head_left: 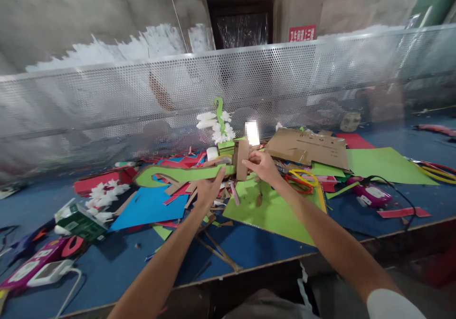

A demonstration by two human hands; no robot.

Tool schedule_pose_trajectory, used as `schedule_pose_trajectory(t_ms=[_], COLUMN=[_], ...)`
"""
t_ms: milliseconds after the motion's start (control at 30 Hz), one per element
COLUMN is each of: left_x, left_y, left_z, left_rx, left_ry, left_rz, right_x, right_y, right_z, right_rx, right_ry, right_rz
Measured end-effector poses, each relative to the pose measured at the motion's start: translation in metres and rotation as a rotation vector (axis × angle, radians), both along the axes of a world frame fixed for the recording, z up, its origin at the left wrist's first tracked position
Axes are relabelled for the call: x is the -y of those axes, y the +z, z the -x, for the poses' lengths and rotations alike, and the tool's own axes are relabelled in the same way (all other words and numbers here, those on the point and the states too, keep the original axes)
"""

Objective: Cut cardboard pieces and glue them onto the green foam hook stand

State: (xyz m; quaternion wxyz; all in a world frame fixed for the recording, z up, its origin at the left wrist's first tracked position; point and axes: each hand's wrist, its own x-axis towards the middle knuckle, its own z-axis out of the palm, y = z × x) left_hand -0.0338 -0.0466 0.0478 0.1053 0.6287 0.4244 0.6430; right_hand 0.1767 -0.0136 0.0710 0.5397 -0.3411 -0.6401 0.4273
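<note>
My left hand [209, 186] is closed on a long green cardboard cutout [178, 174] with a hooked, rounded end that points left. The cutout lies flat and level above the scraps, its brown edge showing. My right hand [263, 167] pinches a brown cardboard piece [242, 160] that stands upright at the cutout's right end; whether the two are joined I cannot tell. Behind the hands stands a smaller green hooked cutout [219, 112] with white petal-like pieces [223, 131] around it. A light green sheet [274, 212] lies below my right hand.
Scissors with yellow and orange handles [302, 180] lie right of my right hand. A blue sheet [151, 209], a green box [81, 221] and a purple device [39, 264] are on the left. A cardboard sheet [308, 148] and a corded purple device [372, 195] are right. A perforated metal panel [124, 105] runs behind.
</note>
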Motion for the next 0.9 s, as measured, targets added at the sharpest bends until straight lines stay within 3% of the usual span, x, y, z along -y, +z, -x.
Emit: schedule_pose_trajectory(t_ms=[267,667,800,900], left_x=[-0.0076,-0.0031,-0.0026,-0.0012], left_y=[-0.0102,-0.0087,-0.0057,-0.0031], left_z=[0.0085,0.0065,0.0056,0.0032], left_rx=[-0.019,0.002,-0.026,-0.022], left_ry=[-0.006,-0.024,-0.011,-0.015], left_rz=[0.006,0.043,0.028,0.022], right_x=[-0.0003,-0.0043,0.0005,0.0008], right_y=[0.0000,-0.0084,-0.0061,-0.0048], right_z=[-0.0015,-0.0025,-0.0036,-0.0069], right_rx=[-0.008,0.095,0.172,0.293], right_ry=[0.036,-0.010,-0.154,-0.157], right_rz=[0.010,-0.059,-0.232,-0.455])
